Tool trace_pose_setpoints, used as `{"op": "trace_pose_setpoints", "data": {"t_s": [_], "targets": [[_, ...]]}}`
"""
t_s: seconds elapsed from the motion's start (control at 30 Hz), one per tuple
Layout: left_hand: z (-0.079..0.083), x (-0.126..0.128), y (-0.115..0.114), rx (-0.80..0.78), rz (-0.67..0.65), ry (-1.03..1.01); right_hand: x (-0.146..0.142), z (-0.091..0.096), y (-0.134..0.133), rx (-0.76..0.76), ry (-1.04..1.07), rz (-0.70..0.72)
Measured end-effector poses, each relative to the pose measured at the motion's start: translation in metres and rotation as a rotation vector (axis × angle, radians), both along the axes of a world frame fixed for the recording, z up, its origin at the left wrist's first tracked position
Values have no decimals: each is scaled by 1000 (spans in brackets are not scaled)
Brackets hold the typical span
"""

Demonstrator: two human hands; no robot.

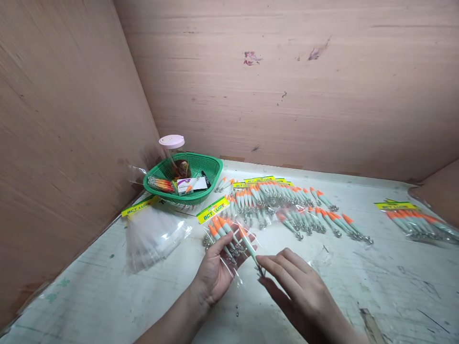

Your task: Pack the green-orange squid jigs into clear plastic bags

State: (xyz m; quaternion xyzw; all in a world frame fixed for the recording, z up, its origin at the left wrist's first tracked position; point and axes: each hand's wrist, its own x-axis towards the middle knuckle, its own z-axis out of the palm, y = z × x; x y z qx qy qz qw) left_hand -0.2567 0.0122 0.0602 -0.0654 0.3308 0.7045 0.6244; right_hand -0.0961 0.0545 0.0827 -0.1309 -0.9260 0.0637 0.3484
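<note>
My left hand (215, 272) is closed on a clear plastic bag with a yellow and green header card (214, 210). Several orange-tipped, pale green fishing lures (221, 232) lie inside that bag, under my thumb. Between the fingers of my right hand (297, 282) is the hooked end of one more fishing lure (247, 242). Its orange tip points up and left, at the bag; whether it is inside the bag's mouth I cannot tell. Beyond my hands lies a row of loose lures (330, 220), orange tips mostly to the upper left.
A stack of clear bags (154, 239) with yellow cards lies at left. Behind it stands a green basket (215, 167) holding a jar with a pink lid (171, 141), a small box and more lures. Filled lure packs (416, 222) lie at far right. Board walls enclose the white table.
</note>
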Motion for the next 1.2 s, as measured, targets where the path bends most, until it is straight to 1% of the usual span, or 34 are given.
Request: {"op": "trace_pose_setpoints", "data": {"t_s": [0.13,0.2,0.3,0.4,0.5,0.6,0.67,0.77,0.87,1.07,1.2], "targets": [[-2,3,0,45,-39,2,-3,-9,4,145,67,-66],[-3,3,-1,60,-46,11,0,-11,6,166,87,-82],[-5,4,-3,78,-55,21,3,-15,7,131,96,-82],[-5,7,-5,139,-77,26,3,-21,9,99,114,-84],[-4,10,-6,174,-71,36,2,-24,10,101,152,-105],[-4,12,-6,186,-47,18,-2,-21,9,112,201,-158],[-5,12,-7,195,-41,1,-6,-17,7,91,234,-186],[-7,12,-8,212,-49,6,-12,-11,5,63,303,-201],[-7,13,-9,231,-48,14,-15,-10,4,45,345,-200],[-7,16,-8,263,-57,40,-14,-16,7,35,355,-201],[-9,15,-9,270,-68,19,-13,-16,12,36,286,-158]]}}
